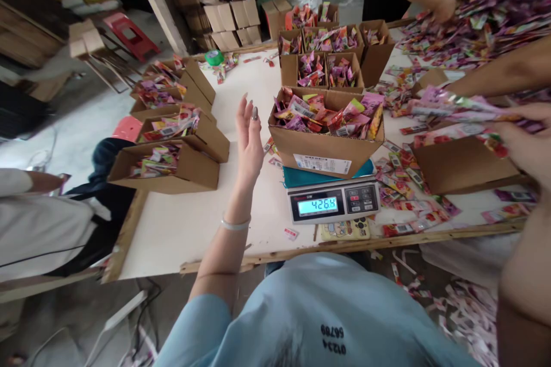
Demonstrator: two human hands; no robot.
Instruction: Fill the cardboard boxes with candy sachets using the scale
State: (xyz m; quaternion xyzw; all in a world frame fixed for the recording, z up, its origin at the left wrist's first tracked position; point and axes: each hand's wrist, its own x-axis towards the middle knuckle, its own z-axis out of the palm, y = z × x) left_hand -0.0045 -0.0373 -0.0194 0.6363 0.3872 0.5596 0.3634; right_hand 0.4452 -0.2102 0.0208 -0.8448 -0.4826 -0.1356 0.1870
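Left hand [249, 140] up and empty beside the box [322, 146] on the scale [333, 202].
Its fingers [246, 114] stand straight and loosely together, pinching nothing. The box sits just right of them, and the display reads 426.4. Right hand [523, 143], far right of those fingers, grips a blurred bundle of packets [451, 108]. I judge it best to keep both hands off the box so the reading holds. Bare table [193, 223] lies below and left of the fingers, and the table's front edge is near the scale.
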